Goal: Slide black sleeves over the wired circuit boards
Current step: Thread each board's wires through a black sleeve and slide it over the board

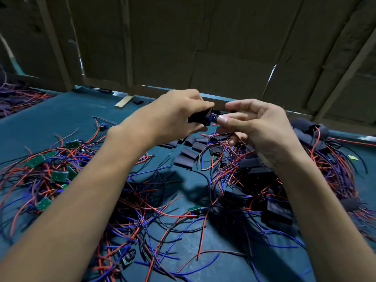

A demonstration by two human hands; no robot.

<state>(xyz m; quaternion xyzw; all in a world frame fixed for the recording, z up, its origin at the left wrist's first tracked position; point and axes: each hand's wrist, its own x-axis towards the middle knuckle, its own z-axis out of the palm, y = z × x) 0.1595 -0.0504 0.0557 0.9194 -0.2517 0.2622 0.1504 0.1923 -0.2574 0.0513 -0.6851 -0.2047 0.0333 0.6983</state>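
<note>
Above the table's (67, 110) middle, the left hand (175, 112) pinches a black sleeve (200, 118) steady, so the right hand (254, 127), pinching the wired board (214, 118), feeds it inside.

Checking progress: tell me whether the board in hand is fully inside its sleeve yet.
Not fully in. The left hand holds the black sleeve, and the board's end still shows outside it, pinched by the right hand.

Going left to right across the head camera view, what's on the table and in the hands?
Bare green circuit boards → left hand → black sleeve → right hand → pile of black-sleeved boards.
</note>
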